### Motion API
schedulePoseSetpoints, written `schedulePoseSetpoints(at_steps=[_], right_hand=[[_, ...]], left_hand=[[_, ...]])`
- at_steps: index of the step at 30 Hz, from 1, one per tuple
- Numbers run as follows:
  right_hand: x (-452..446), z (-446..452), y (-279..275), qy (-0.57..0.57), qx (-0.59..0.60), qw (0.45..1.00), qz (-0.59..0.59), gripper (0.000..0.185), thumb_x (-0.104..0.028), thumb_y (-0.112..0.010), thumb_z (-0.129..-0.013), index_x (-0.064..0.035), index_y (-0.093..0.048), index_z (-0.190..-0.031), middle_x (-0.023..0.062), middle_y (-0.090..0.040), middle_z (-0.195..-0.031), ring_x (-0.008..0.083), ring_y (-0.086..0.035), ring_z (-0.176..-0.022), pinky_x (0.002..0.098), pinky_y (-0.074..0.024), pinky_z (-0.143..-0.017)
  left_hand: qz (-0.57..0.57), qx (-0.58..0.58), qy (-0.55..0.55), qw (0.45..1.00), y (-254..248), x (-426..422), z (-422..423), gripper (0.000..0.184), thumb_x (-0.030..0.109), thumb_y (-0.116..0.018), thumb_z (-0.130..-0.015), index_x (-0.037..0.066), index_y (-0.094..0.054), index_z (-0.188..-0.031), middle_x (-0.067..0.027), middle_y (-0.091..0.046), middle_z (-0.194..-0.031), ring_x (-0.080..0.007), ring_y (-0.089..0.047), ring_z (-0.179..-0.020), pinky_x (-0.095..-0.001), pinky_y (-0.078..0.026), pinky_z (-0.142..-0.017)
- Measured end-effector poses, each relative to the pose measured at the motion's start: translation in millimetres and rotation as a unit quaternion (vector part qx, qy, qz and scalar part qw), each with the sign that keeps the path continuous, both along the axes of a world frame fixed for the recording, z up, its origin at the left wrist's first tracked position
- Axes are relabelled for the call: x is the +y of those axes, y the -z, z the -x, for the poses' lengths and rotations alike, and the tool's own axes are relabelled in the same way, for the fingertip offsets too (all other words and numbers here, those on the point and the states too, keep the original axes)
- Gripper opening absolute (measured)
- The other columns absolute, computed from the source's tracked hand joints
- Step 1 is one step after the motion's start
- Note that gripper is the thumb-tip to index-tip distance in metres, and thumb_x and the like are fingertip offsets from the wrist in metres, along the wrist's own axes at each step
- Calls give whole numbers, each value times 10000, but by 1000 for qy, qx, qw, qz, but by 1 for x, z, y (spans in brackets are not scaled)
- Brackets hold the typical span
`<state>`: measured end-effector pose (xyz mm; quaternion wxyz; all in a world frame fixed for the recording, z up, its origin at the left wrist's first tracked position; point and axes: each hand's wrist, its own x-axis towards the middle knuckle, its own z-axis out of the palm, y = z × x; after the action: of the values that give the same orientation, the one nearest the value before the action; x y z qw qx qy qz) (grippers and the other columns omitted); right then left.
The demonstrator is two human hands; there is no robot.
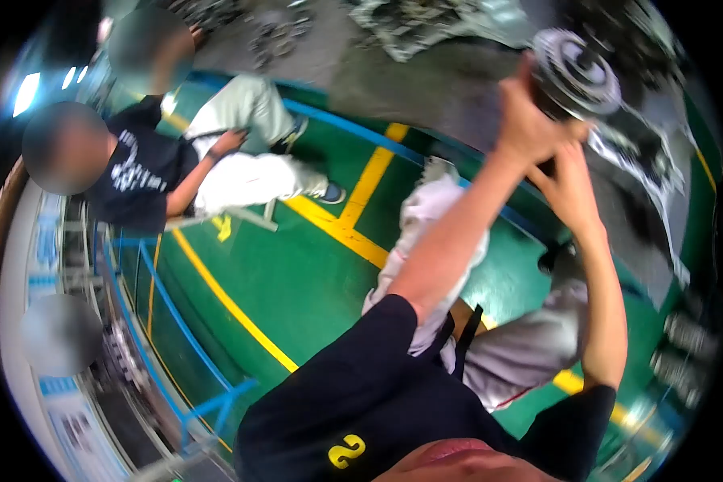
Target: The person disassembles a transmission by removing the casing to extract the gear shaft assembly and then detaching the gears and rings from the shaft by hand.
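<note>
A round, stepped metal part with ring-like edges is held up at the upper right, over the grey work surface. My left hand is wrapped round its left and lower side. Just below, my right hand reaches up to the part's underside with its fingers closed against it, close to my left hand. Motion blurs the part and the fingertips, and the far side of the part is hidden.
A grey table with a blue edge carries metal pieces and crumpled plastic sheeting. A seated person is at the left, with another person beyond. Blue railings stand lower left; cylindrical metal parts lie at the right.
</note>
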<state>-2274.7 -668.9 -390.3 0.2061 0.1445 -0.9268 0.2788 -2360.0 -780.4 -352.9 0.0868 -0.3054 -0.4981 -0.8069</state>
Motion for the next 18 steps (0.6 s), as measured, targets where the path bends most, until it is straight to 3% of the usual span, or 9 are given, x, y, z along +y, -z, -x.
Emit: schedulePoseSetpoints(at_steps=[3, 8, 9, 18], right_hand=[[-3, -2, 6, -2, -59, 998, -32, 524, -175, -809, -739, 21, -586, -1171, 220, -602, -1145, 424, -509, -1148, 503, -411, -958], [-9, 1, 13, 41, -78, 990, -108, 507, -199, -818, -731, 16, -618, -1145, 215, -603, -1153, 413, -509, -1163, 482, -400, -946], [-8, 3, 12, 53, -160, 981, -99, 599, -196, -796, -751, -7, -577, -1276, 237, -571, -1292, 433, -488, -1236, 519, -335, -1037], [-23, 20, 9, 64, -146, 986, -55, 649, -287, -757, -798, -39, -536, -1355, 219, -502, -1402, 399, -432, -1329, 551, -294, -1059]], left_hand=[[1, 53, -86, 995, 0, 2, -2, 730, 236, -912, -552, 1, -590, -1163, -74, -718, -1021, -124, -665, -925, -323, -543, -875], [4, 55, -108, 993, -2, -1, -4, 818, 398, -890, -551, -2, -571, -1189, -118, -729, -1034, -191, -710, -953, -345, -550, -887], [-4, 48, -103, 994, -2, 0, -5, 825, 382, -889, -557, 3, -559, -1212, -109, -727, -1034, -186, -706, -947, -345, -547, -888], [-21, 43, -152, 987, -9, -14, -1, 736, 269, -868, -594, 4, -555, -1205, -89, -728, -1006, -167, -706, -909, -333, -550, -865]])
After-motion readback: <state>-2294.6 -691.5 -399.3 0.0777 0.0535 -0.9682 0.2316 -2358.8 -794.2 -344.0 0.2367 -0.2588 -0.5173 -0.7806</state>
